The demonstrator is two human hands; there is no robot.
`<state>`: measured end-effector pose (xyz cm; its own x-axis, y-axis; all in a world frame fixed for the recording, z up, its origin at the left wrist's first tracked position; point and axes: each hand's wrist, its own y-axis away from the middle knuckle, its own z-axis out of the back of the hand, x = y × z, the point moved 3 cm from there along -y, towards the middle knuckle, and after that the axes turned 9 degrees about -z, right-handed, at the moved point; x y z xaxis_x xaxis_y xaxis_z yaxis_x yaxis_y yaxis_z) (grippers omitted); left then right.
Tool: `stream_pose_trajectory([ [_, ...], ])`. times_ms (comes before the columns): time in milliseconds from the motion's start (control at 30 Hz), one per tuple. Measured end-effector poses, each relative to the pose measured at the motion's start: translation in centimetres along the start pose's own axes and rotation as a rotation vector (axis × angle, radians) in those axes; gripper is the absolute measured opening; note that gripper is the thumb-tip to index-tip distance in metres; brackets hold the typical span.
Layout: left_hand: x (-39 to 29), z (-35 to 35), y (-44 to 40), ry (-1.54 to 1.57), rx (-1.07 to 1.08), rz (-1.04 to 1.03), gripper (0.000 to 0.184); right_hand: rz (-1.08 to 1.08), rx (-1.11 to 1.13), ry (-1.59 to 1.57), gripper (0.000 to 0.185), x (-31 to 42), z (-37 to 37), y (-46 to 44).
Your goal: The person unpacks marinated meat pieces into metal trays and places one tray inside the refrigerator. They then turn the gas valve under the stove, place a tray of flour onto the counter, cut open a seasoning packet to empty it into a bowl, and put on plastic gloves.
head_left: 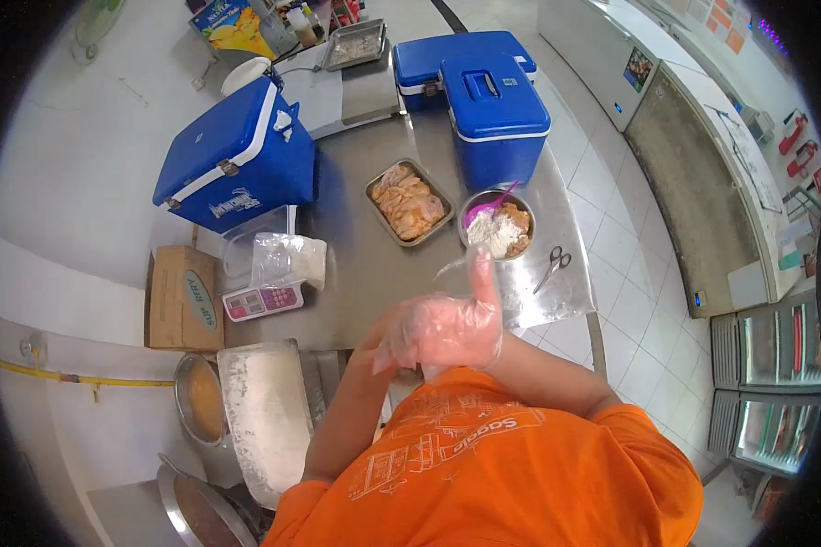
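My left hand (424, 333) and my right hand (491, 339) are pressed together in front of my chest at the table's near edge. Clear plastic glove film covers them, and its loose cuff (385, 357) hangs at the left wrist. One gloved thumb (483, 278) points up; I cannot make out which hand it belongs to. The other fingers overlap and are hidden. Just beyond the thumb is a steel bowl (535, 211) with white powder (493, 232), pieces of raw meat (517, 219) and a magenta spoon (483, 208). Scissors (553, 266) lie to its right.
Raw chicken pieces (410, 205) fill a metal tray mid-table. Blue coolers (497, 100) stand at the back, another blue cooler (233, 155) at left. A plastic bag (287, 260), purple-and-white scale (265, 301) and cardboard box (182, 296) sit left. Pots (201, 397) stand lower left.
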<state>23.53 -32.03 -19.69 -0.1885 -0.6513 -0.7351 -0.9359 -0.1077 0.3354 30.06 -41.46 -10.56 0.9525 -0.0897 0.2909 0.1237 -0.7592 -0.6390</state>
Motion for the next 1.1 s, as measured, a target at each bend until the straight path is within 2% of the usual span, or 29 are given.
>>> stream_pose_trajectory([
  [67,1.0,-1.3,-1.3,-0.008,0.014,0.038,0.016,-0.006,-0.169,-0.157,0.127,0.2,-1.7,-1.0],
  [133,2.6,-3.0,-2.6,-0.029,0.023,0.085,0.017,-0.172,-0.889,-0.503,0.129,1.5,-8.0,-2.3],
  [300,5.7,-5.3,-4.0,-0.037,-0.054,0.135,0.02,0.039,-0.036,-0.555,0.105,3.7,-10.1,-2.9],
  [367,5.6,-3.1,-4.1,0.056,-0.175,0.051,0.022,0.155,0.193,-0.372,0.088,4.7,-8.8,-2.5],
  [400,4.9,-1.3,-3.5,0.171,-0.235,-0.063,0.022,0.225,0.25,-0.182,0.076,5.1,-5.8,-1.8],
  [467,1.8,1.1,-1.4,0.419,-0.246,-0.294,0.023,0.124,-0.072,0.405,0.054,5.9,-3.4,-0.8],
  [500,0.2,1.2,-0.1,0.382,-0.262,-0.38,0.025,-0.071,-0.45,0.792,0.044,7.5,-2.9,1.5],
  [567,-3.2,-0.3,2.5,0.308,-0.293,-0.562,0.027,-0.281,-0.893,1.53,0.027,9.0,-2.3,2.6],
  [633,-4.1,-0.9,3.4,0.235,-0.316,-0.625,0.034,-0.308,-1.111,1.227,0.025,6.3,1.0,4.6],
  [700,-4.0,-0.4,3.7,0.142,-0.331,-0.615,0.038,-0.379,-1.212,1.051,0.023,4.6,2.9,5.2],
  [767,-2.1,1.4,3.8,0.036,-0.35,-0.535,0.041,-0.509,-1.206,1.006,0.02,3.2,3.6,4.6],
  [867,-0.4,3.1,4.4,-0.358,-0.376,-0.487,0.046,-0.549,-1.497,1.06,0.018,3.3,4.9,4.5],
  [967,-1.3,2.8,6.1,-0.537,-0.388,-0.398,0.064,-0.527,-1.427,1.147,0.018,5.1,3.1,3.1],
  [1033,-2.7,1.6,8.6,-0.977,-0.339,-0.478,0.086,-0.479,-1.362,1.44,0.021,5.3,2.6,2.8],
  [1067,-4.9,1.4,10.7,-1.225,-0.372,-0.532,0.097,-0.328,-1.267,1.573,0.022,4.8,4.4,3.6],
  [1100,-7.9,0.4,13.3,-1.278,-0.43,-0.572,0.107,-0.364,-1.239,1.65,0.022,4.9,2.9,2.5],
])
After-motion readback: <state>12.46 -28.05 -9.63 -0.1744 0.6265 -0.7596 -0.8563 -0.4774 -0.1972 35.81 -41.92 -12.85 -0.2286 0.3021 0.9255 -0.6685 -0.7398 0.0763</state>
